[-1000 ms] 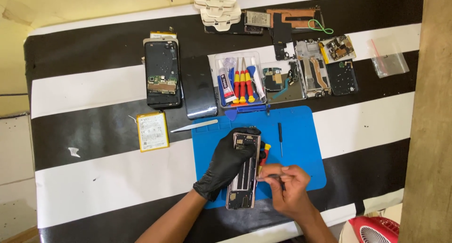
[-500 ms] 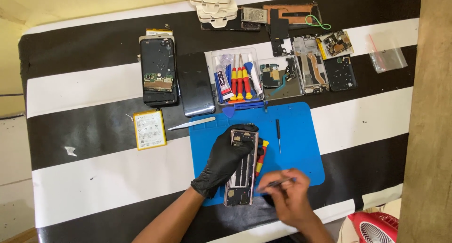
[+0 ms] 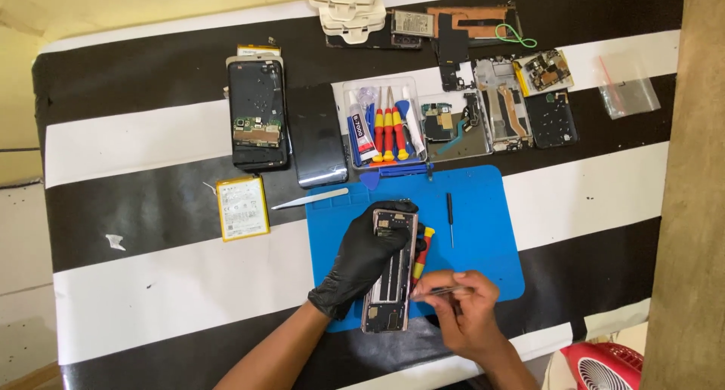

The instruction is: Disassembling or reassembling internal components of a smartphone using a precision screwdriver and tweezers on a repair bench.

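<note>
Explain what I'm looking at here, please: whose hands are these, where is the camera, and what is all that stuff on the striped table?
The picture comes from a camera worn on a person's head, looking down at their own two hands. There is no machine. The left hand, in a black glove, steadies an opened phone lying on a blue mat. The bare right hand pinches thin tweezers at the phone's edge. A red and yellow screwdriver lies beside the phone, and a small black screwdriver rests further right on the mat. On the black and white striped table are a yellow-edged battery, a second opened phone, a clear tray of tools and loose phone parts.
</note>
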